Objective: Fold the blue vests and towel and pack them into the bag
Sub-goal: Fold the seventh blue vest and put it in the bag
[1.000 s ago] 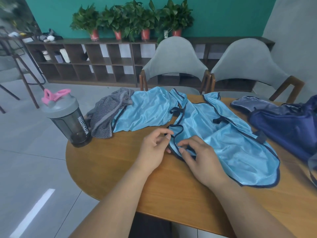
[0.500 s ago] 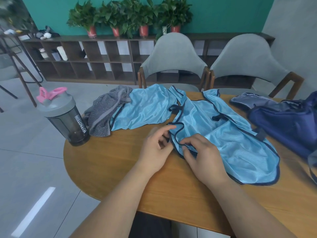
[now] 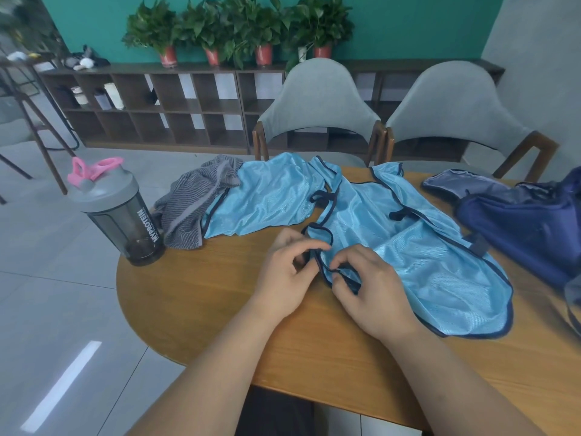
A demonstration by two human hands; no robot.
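While the vest (image 3: 424, 262) lies spread on the desk (image 3: 195, 294), the left hand (image 3: 283, 272) and right hand (image 3: 367, 287) pinch its dark trim with curled fingers, probably straightening it for folding. The second vest (image 3: 270, 199) and towel (image 3: 195, 202) lie behind, and the bag (image 3: 528, 221) is to the right.

The bottle (image 3: 119, 212) stands at the left edge of the counter (image 3: 204, 309), the towel (image 3: 195, 206) just right of it, then one vest (image 3: 270, 199), the other vest (image 3: 434, 265) nearer and rightward, the bag (image 3: 528, 228) at right.
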